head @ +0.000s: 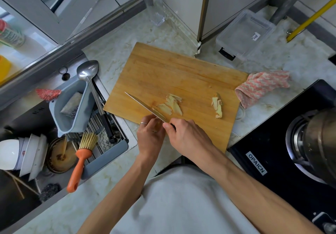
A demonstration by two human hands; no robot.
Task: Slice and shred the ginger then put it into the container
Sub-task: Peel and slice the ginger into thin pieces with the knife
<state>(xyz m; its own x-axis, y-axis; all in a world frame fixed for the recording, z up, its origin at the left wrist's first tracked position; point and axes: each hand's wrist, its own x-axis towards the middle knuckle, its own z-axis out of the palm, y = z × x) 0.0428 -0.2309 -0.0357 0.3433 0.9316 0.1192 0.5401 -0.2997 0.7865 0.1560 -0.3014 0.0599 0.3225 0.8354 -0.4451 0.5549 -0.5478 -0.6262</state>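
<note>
Lying just beyond your fingers, the ginger slices (pixel 171 104) are fanning out on the cutting board (pixel 163 70), near its edge closest to you. A second, smaller ginger piece (pixel 217 107) is sitting apart from them, further along the board past your right hand (pixel 183 135). The far half of the board is giving you bare wood to work on.

Your right hand is curling around the handle of the knife (pixel 145 106), and the blade is angling away to your left, its edge touching the nearest slice. Your left hand (pixel 150 135) is resting at the board's near edge right beside the blade, fingers bent under; you cannot tell from here whether they are pinching any ginger.

The clear container (pixel 245 35) is sitting open on the counter well beyond your right hand, past the board's far corner. A pink cloth (pixel 261 86) is lying against the board's edge on your right hand's side, and the stove (pixel 283 152) is crowding in just past it. Off your left hand, the sink (pixel 27 117) is holding a grey drain basket (pixel 72 114), a ladle (pixel 89 77), an orange brush (pixel 80 163) and stacked bowls (pixel 23 153). A tall glass (pixel 154 3) is standing far ahead.
</note>
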